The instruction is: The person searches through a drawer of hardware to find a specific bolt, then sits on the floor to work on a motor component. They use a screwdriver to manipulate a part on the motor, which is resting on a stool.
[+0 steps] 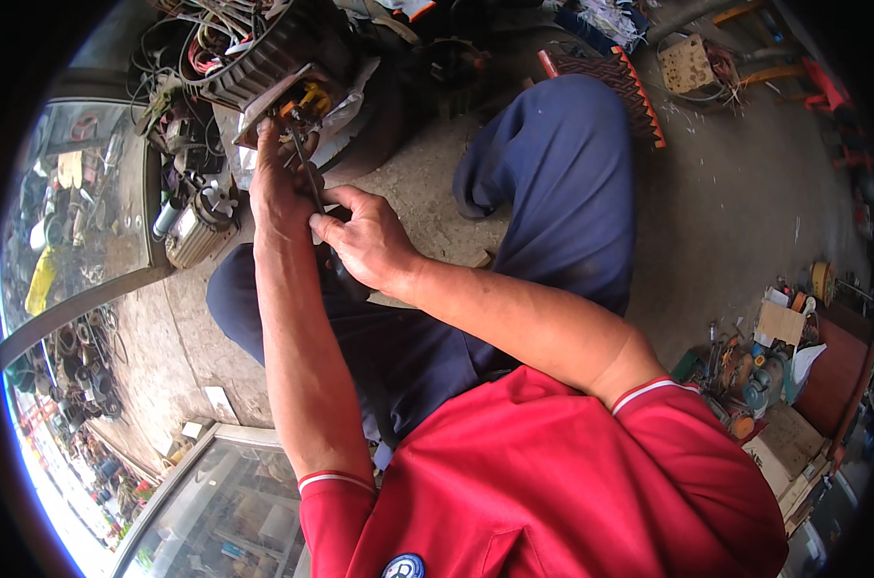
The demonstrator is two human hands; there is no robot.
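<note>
A large ribbed electric motor (292, 58) stands at the upper left, its square terminal box (254, 130) facing me and yellow parts (313, 99) showing inside. My left hand (281, 188) reaches up to this opening, fingers curled and thumb at the box's edge; whatever they pinch is hidden. Closer to me, my right hand (371, 241) is closed around a long thin dark tool (310, 175). Its shaft slants up past my left fingers toward the yellow parts, and its lower end drops below my right hand. The tip cannot be made out.
Coloured wires (210, 53) spill over the motor's top. A smaller finned motor (203, 231) sits on the floor to the left, beside a glass-panelled cabinet (157, 207). A red ribbed object (639, 96) lies beyond my knee. Tools and boxes (764, 356) crowd the right.
</note>
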